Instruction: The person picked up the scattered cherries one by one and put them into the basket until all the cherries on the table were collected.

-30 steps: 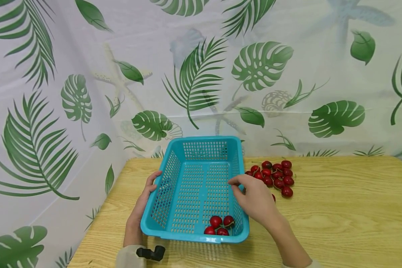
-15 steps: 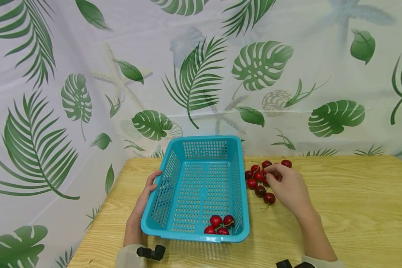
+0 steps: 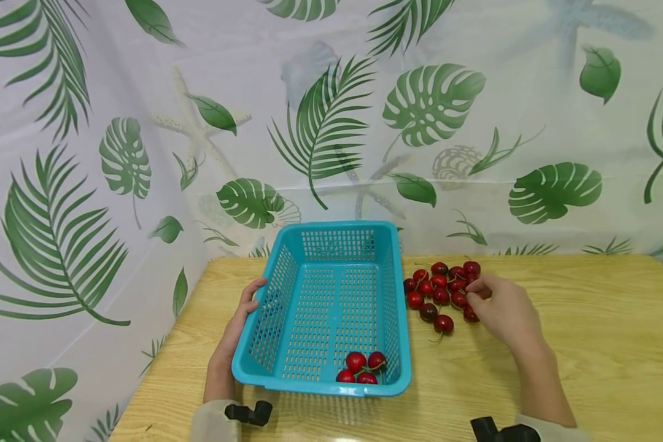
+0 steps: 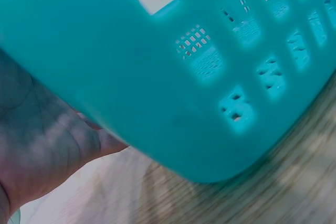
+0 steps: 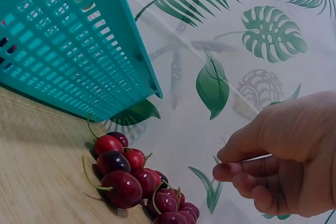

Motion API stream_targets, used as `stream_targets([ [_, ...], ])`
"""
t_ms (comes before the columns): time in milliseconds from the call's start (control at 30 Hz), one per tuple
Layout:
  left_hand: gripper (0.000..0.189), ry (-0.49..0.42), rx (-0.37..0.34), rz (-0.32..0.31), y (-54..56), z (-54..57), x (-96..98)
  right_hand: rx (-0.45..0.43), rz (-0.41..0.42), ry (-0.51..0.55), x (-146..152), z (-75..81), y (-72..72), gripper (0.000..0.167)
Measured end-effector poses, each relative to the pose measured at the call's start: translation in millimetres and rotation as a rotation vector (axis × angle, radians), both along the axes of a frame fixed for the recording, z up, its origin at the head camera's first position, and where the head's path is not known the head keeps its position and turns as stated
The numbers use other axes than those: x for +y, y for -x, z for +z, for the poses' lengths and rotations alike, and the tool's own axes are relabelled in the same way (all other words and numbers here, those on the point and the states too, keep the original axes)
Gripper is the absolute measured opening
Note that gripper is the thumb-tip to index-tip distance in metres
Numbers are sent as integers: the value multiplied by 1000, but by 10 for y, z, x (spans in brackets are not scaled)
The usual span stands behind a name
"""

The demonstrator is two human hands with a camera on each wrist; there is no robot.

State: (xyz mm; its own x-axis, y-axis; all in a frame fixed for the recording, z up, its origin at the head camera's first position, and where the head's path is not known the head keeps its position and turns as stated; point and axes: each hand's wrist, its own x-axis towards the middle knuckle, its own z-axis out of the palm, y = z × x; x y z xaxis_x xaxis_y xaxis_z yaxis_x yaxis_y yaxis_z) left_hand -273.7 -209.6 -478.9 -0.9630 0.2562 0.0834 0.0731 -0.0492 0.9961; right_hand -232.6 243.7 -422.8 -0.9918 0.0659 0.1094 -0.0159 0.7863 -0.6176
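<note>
A turquoise plastic basket (image 3: pixel 334 319) with slotted walls stands on the table in the head view. Several dark red cherries (image 3: pixel 356 361) lie in its near right corner. My left hand (image 3: pixel 231 337) holds the basket at its left side, fingertips at the rim; in the left wrist view part of this hand is hidden behind the basket wall. To the right of the basket lies a pile of cherries (image 3: pixel 439 296) with green stems. My right hand (image 3: pixel 505 310) is at the pile's right edge, thumb and index fingertips close together. Whether a stem is between them is not visible.
The wooden table (image 3: pixel 602 331) extends to the right of the pile. Behind it hangs a white leaf-print cloth (image 3: pixel 320 135), with the basket's far end close to it. Black wrist mounts (image 3: pixel 248 412) show at the sleeves.
My right hand has moved right, from above the basket's right wall, across the cherry pile to its right edge. My left hand keeps its place on the basket.
</note>
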Motion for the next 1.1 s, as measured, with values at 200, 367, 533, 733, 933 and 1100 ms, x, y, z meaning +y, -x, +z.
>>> stream_targets([
  [200, 47, -16, -45, -2, -26, 23, -4, -82, 26, -31, 30, 3, 18, 19],
  [367, 46, -25, -46, 1, -18, 33, 2, -117, 176, -1, -47, -12, 23, 14],
  [533, 47, -34, -48, -6, -11, 26, -8, -246, 374, 61, -175, -53, 6, 15],
  [733, 47, -56, -59, -23, -12, 18, -12, -310, 406, 36, -332, -134, 8, 16],
  [933, 46, -64, -60, -27, -22, 4, -9, -340, 369, -20, -418, -190, 14, 9],
  [1100, 47, -66, -60, -20, -26, -9, -15, -337, 362, -42, -435, -234, 18, 5],
])
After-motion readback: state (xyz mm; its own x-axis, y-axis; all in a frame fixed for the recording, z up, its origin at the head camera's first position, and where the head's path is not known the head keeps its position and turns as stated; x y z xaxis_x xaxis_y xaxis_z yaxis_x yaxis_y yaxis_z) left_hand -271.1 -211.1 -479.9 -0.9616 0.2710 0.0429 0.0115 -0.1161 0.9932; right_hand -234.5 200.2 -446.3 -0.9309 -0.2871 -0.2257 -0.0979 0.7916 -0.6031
